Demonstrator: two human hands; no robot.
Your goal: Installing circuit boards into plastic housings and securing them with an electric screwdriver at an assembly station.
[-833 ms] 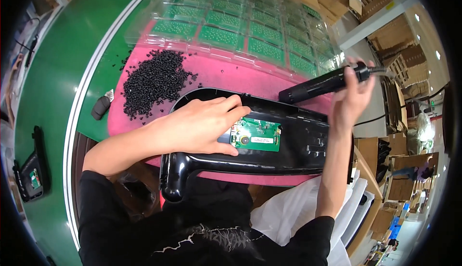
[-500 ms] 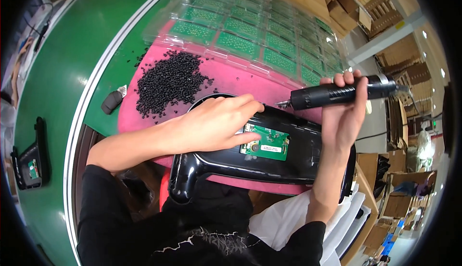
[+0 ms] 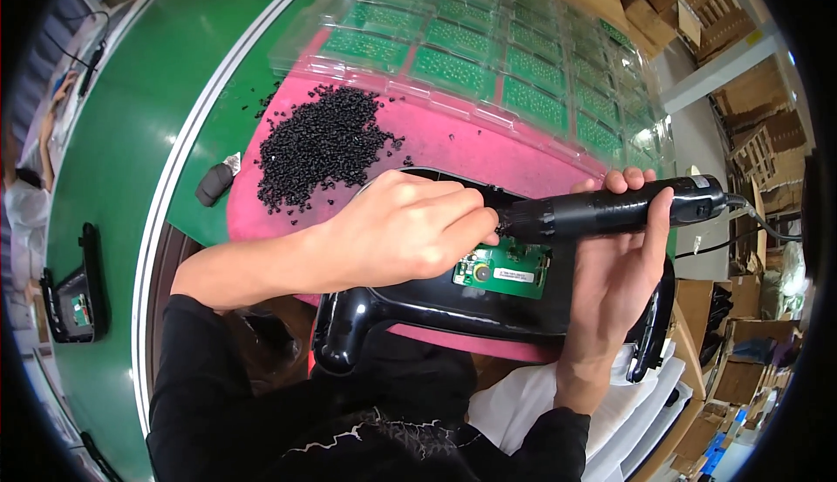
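My right hand [image 3: 610,281] is wrapped round a black corded electric screwdriver [image 3: 610,209], held nearly level and pointing left. At its tip, my left hand [image 3: 423,229] has thumb and fingers pinched together; whatever they hold is hidden. Both hands are over a glossy black plastic housing [image 3: 445,310] with a handle-like arm at its left end. A small green circuit board [image 3: 504,274] with a white label and a round component lies in the housing, just below the screwdriver's tip.
A heap of small black screws [image 3: 323,146] lies on the pink mat [image 3: 427,138]. Beyond stands a clear compartment tray [image 3: 488,112] of green boards. A dark lump [image 3: 212,186] sits left of the heap. Another black housing [image 3: 77,299] with a board rests on the green table [image 3: 113,159].
The screwdriver has come down and left, its tip now meeting my left fingers. My left hand has closed into a pinch and shifted slightly right.
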